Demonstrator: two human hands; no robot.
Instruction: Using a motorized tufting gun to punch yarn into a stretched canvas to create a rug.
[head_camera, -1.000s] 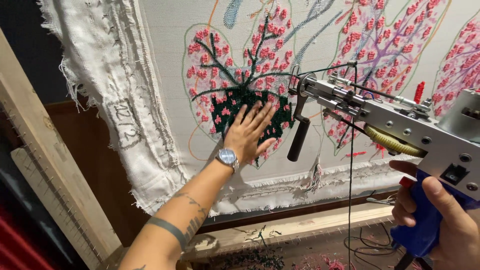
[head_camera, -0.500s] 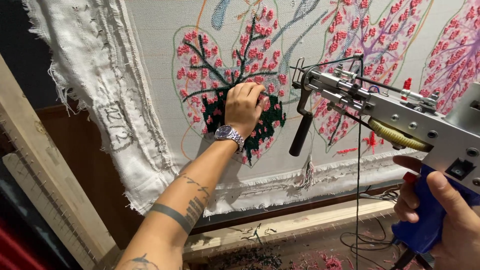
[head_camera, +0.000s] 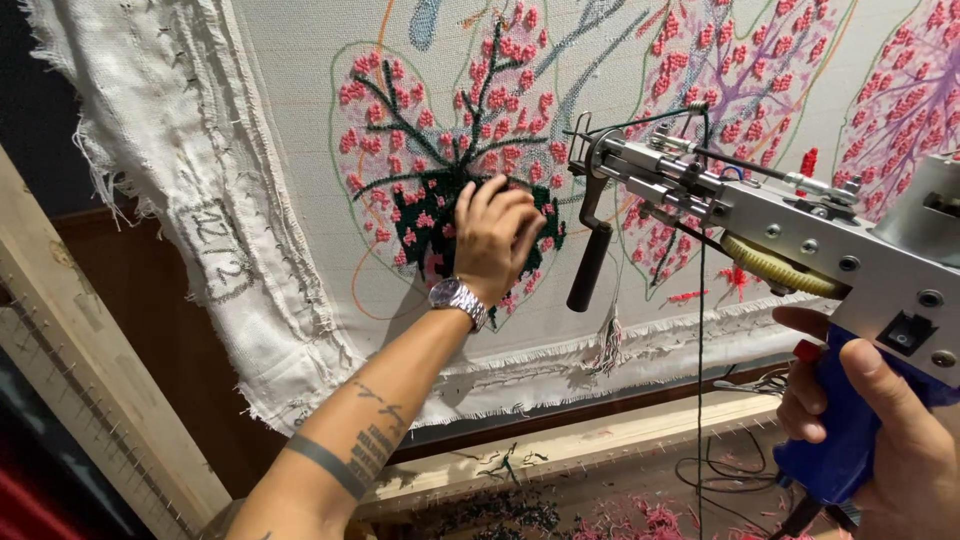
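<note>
Head: tufting gun (head_camera: 760, 215) axis horiz., tip left.

Tufting gun (head_camera: 760, 215) crowds right; bare cloth (head_camera: 300, 130) open left.

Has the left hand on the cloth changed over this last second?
Yes. The left hand lay flat with fingers spread on the dark green tufted patch; now its fingers are curled there, on the same spot.

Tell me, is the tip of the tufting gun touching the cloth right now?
No, the tufting gun is held off the cloth in the right hand, while the left hand presses the dark green patch.
</note>
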